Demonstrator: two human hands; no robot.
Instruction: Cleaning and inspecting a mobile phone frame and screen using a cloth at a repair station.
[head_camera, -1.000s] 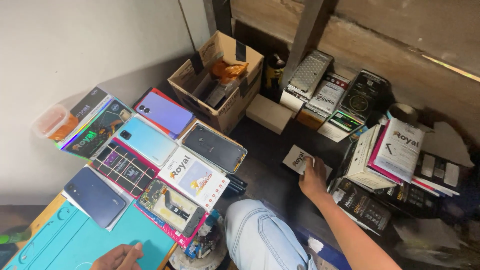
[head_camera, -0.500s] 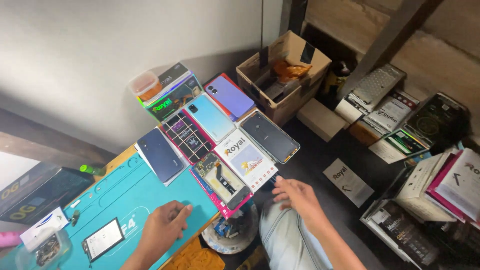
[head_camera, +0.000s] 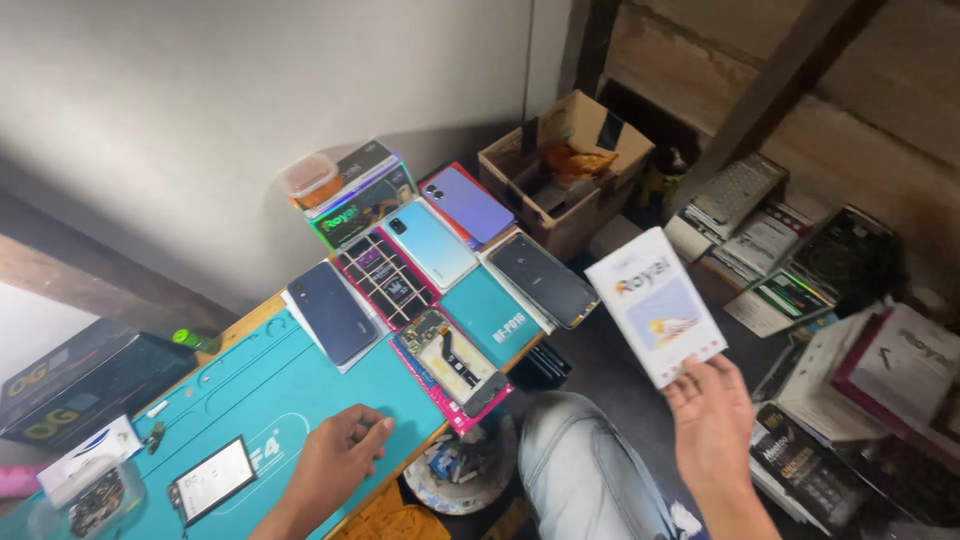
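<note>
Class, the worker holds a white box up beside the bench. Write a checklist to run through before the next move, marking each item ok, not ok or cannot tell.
1. White box gripped: ok, the right hand pinches its lower corner, box off the bench.
2. Grip firmness: cannot tell, only the fingers at one corner show.
3. Left hand free: ok, it rests empty on the teal mat.
4. Bare patch of mat by the opened phone: ok.
5. Small screen part away from the left hand: ok, apart from it.
6. Box contents: cannot tell, it is closed.
</note>
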